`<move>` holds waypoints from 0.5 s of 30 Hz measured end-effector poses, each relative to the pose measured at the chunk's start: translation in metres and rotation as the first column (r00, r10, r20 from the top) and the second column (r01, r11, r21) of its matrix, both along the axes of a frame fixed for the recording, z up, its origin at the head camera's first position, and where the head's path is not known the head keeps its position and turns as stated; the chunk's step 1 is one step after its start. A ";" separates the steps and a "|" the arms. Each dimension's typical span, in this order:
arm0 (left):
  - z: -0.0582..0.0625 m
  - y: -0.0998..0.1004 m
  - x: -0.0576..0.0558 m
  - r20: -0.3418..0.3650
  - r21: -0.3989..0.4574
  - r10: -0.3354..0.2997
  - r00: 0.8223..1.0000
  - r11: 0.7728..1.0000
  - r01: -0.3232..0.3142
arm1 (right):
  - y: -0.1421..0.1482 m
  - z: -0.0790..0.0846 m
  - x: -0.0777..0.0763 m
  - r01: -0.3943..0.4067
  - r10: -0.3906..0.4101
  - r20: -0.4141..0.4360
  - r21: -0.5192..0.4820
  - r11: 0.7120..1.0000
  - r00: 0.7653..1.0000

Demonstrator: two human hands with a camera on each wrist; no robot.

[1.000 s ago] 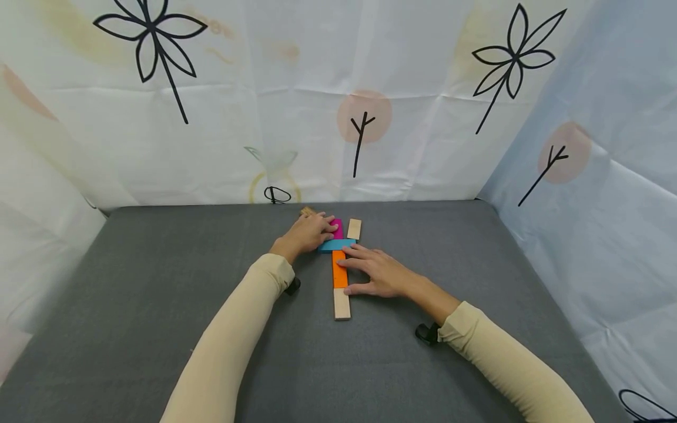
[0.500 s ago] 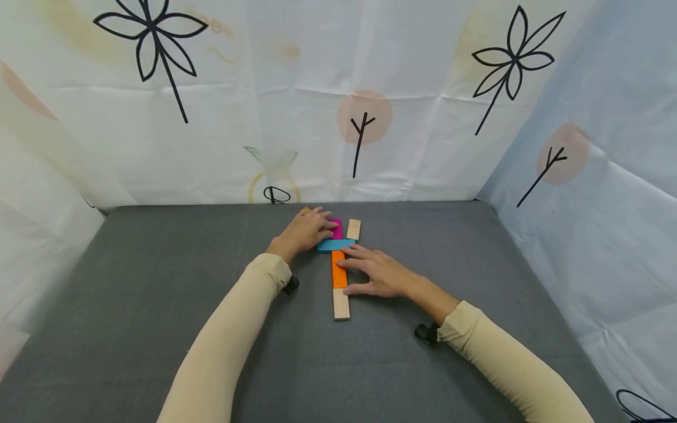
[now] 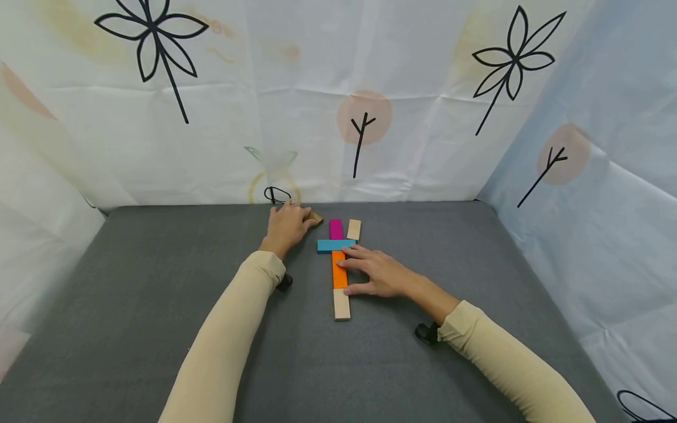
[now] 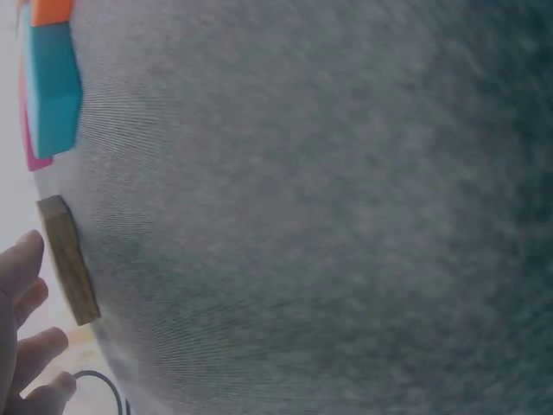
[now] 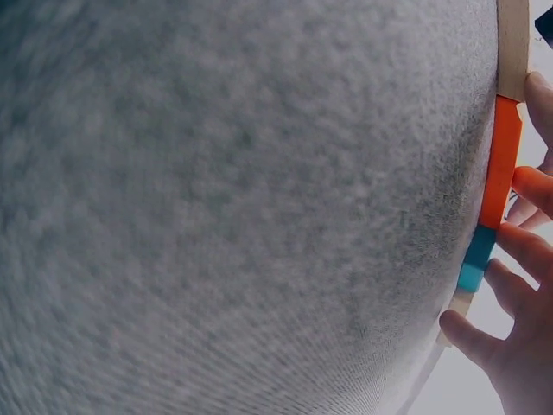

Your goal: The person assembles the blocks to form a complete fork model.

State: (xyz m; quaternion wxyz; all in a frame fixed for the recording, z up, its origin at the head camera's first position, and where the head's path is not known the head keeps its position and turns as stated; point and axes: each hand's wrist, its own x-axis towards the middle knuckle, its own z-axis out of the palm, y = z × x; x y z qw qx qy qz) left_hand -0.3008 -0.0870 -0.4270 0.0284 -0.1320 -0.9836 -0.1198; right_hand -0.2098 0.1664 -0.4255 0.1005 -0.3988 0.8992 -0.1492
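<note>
In the head view my left hand (image 3: 287, 226) is at the far side of the table, beside a brown wooden block (image 3: 315, 218). The left wrist view shows its fingers (image 4: 30, 354) spread near that block (image 4: 69, 259), not wrapped round it. My right hand (image 3: 382, 273) rests with extended fingers on a line of blocks. Its fingertips touch the orange block (image 3: 339, 270), the right end of the blue block (image 3: 333, 246) and the far end of a pale wooden block (image 3: 341, 304). A magenta block (image 3: 335, 229) and another pale block (image 3: 354, 229) lie beyond the blue one.
The blocks lie on a grey cloth-covered table (image 3: 158, 305). A white printed fabric (image 3: 317, 70) stands behind it, and a bluish one (image 3: 597, 176) closes off the right side.
My left hand has moved left, off the magenta block, baring it and the brown block's right end. My right hand and the block line have stayed put.
</note>
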 end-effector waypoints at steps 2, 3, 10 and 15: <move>-0.001 -0.001 0.000 0.008 -0.008 0.007 1.000 1.000 -0.007 | 0.000 0.000 0.000 -0.002 0.002 0.000 -0.001 1.000 1.000; -0.002 -0.001 0.000 0.012 -0.011 0.008 1.000 1.000 -0.007 | 0.000 -0.001 -0.001 -0.003 0.003 -0.001 -0.001 1.000 1.000; -0.006 0.002 0.000 0.011 -0.016 -0.030 1.000 0.999 0.030 | 0.001 -0.002 -0.002 0.004 -0.004 -0.011 0.018 1.000 1.000; -0.007 0.003 0.000 0.014 -0.027 -0.062 0.998 0.998 0.062 | 0.002 -0.002 -0.002 0.006 -0.006 -0.010 0.011 1.000 1.000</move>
